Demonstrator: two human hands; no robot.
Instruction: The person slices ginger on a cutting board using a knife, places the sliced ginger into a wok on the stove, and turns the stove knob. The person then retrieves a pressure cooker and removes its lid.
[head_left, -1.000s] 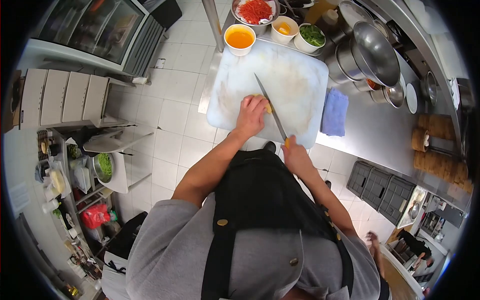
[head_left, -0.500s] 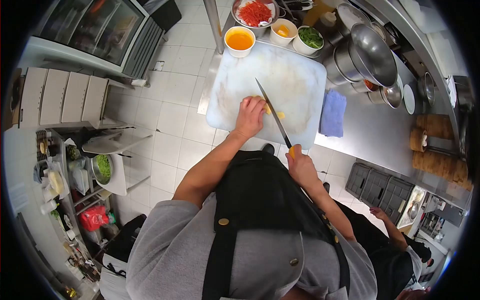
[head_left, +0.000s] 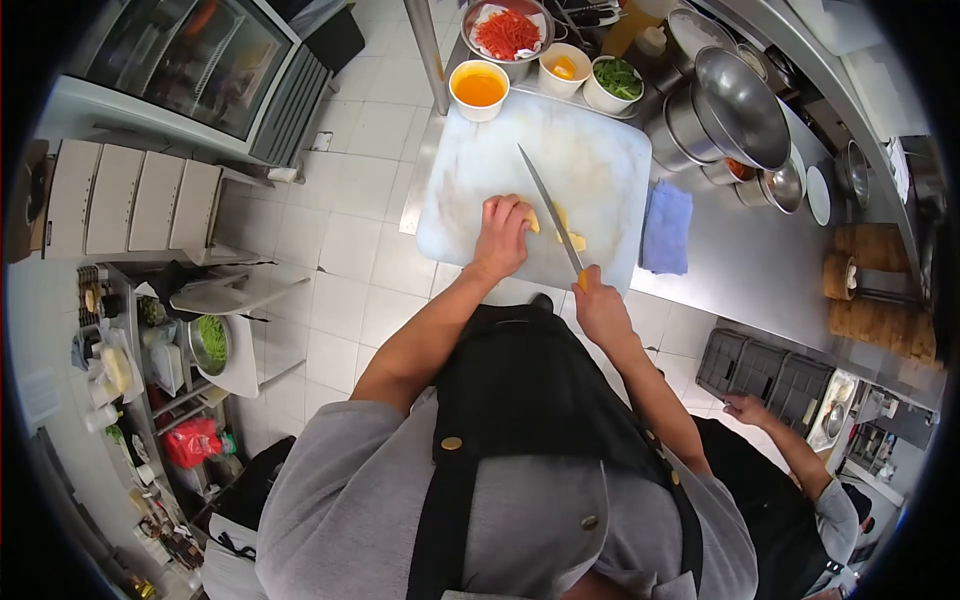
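A white cutting board (head_left: 480, 140) lies on the steel counter in front of me. On its near half, my left hand (head_left: 502, 240) has its fingers curled around a pale yellow piece of food (head_left: 533, 221), whose kind I cannot make out. My right hand (head_left: 604, 306) grips the yellow handle of a long kitchen knife (head_left: 548, 200). The blade slants up and left across the board, just right of the held piece and apart from it. Cut yellow pieces (head_left: 577, 242) lie on the board beside the blade, partly hidden by it.
Along the board's far edge stand a cup of orange liquid (head_left: 479, 88), a bowl of shredded red-orange food (head_left: 508, 36), a tub with yellow food (head_left: 564, 68) and one of green leaves (head_left: 617, 79). A blue cloth (head_left: 666, 228) and steel bowls (head_left: 742, 110) are right. Another person's hand (head_left: 745, 408) is lower right.
The knife has shifted a little to the right, away from my left fingers. More yellow pieces show beside the blade. The other person's arm reaches further left.
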